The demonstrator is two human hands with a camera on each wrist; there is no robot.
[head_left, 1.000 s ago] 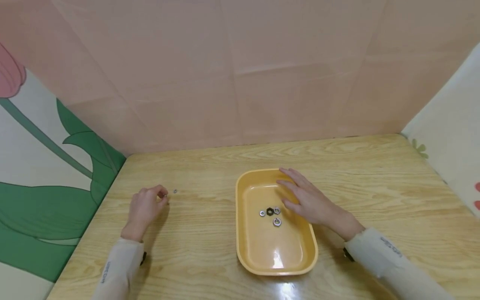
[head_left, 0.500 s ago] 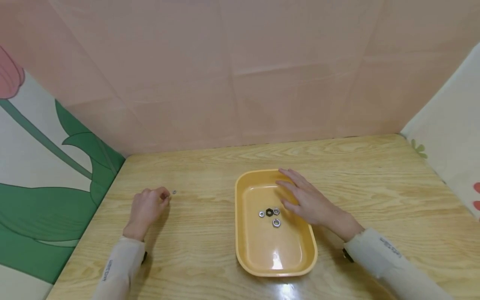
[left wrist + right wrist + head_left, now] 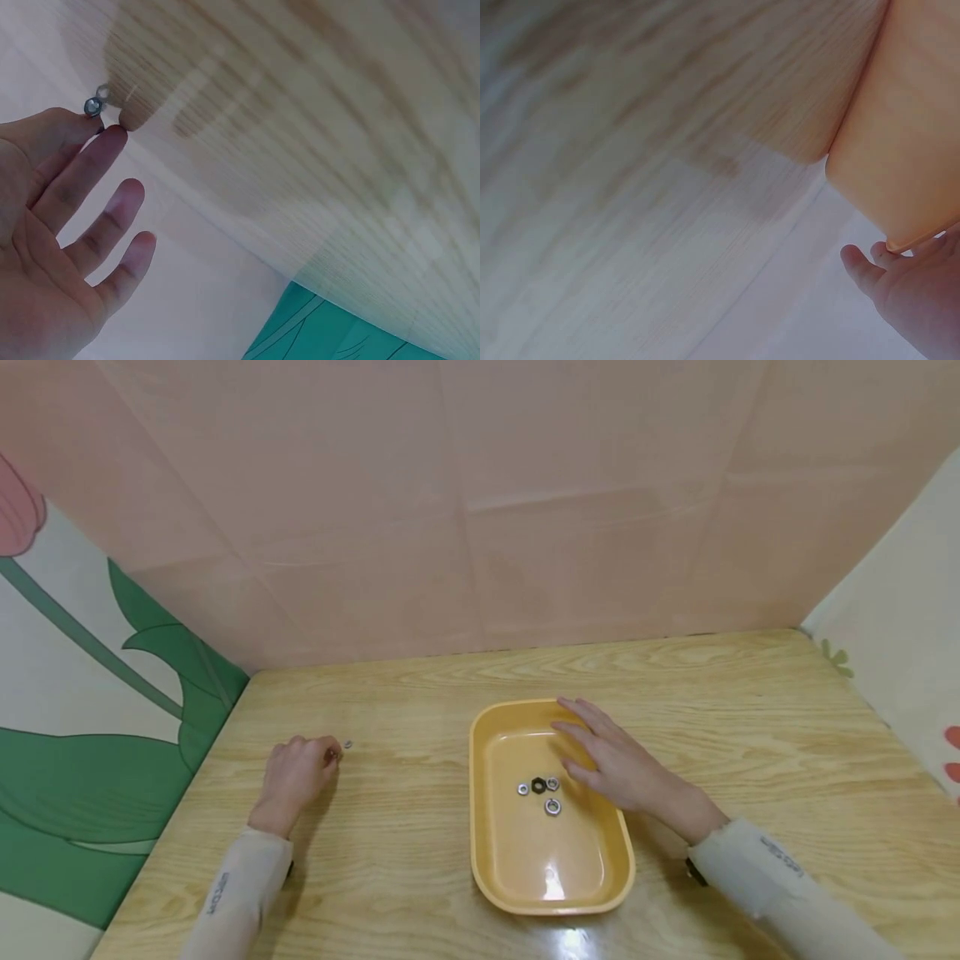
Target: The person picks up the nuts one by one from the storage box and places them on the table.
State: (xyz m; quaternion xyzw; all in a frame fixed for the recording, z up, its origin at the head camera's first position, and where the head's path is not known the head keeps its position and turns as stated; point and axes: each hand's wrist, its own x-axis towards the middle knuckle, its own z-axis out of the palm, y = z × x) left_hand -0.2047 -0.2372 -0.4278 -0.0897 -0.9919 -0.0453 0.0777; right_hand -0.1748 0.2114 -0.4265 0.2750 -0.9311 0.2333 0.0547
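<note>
Table (image 3: pixel 390 877): wood-patterned and shiny, so small parts likely slid easily on it.
Tray (image 3: pixel 482 827): stood right of centre; looked like light, stiff plastic, best taken by the rim.
Tray nuts: lay inside on its floor; the large nut (image 3: pixel 552 814) sat nearest, then a small nut (image 3: pixel 520 791), a black nut (image 3: pixel 536 788) and a bright nut (image 3: pixel 556 787) in a row. All seemed hard and sturdy.
Right hand (image 3: pixel 618 768): spread loosely over the tray's right side, gripping no nut.
Left hand (image 3: pixel 292 777): bent low over the table, thumb and fingertips close together; whether they gripped anything, I could not tell.
Loose nut (image 3: pixel 347 745): lay on the table just beyond those fingertips; tiny, probably light and slippery, it suited a pinch across its flats.
Backdrop (image 3: pixel 360 527): pink sheet behind.
</note>
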